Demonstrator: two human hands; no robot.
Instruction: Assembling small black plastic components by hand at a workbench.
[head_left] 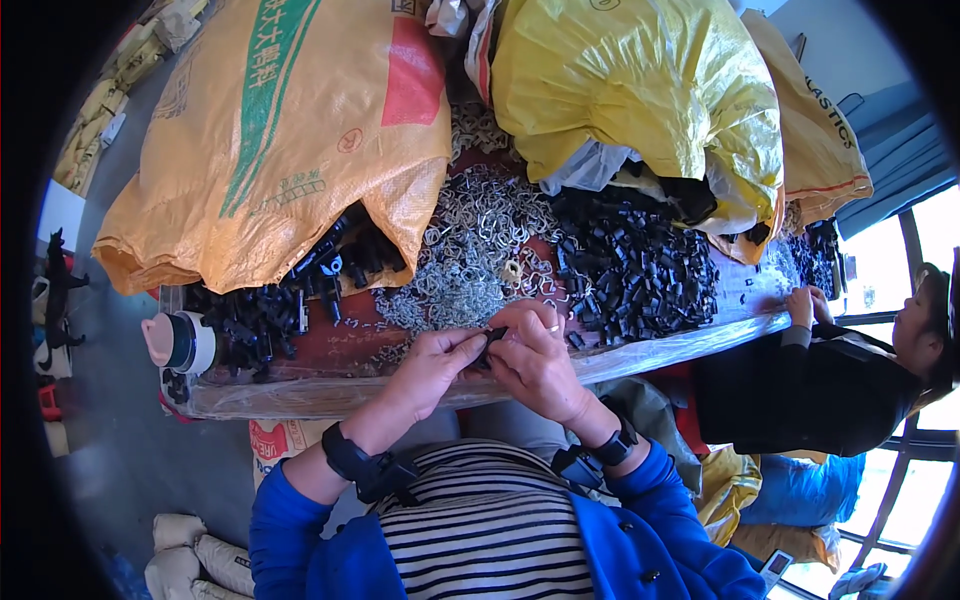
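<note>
My left hand (440,365) and my right hand (535,360) meet over the near edge of the table. Between their pinched fingers is a small black plastic part (487,345), mostly covered by the fingers. Just beyond them lies a heap of small silvery metal pieces (460,290), with pale ring-shaped clips (515,235) spread around and behind it. To the right of my hands is a large pile of short black plastic pieces (640,270). Longer black plastic parts (260,325) lie to the left, some spilling from an orange woven sack (330,170).
A yellow sack (630,90) rests at the back right of the table. A pink-and-white lidded cup (180,342) stands at the left corner. Clear plastic film (330,395) covers the table's front edge. A co-worker in black (800,390) sits at the right, hands at the table.
</note>
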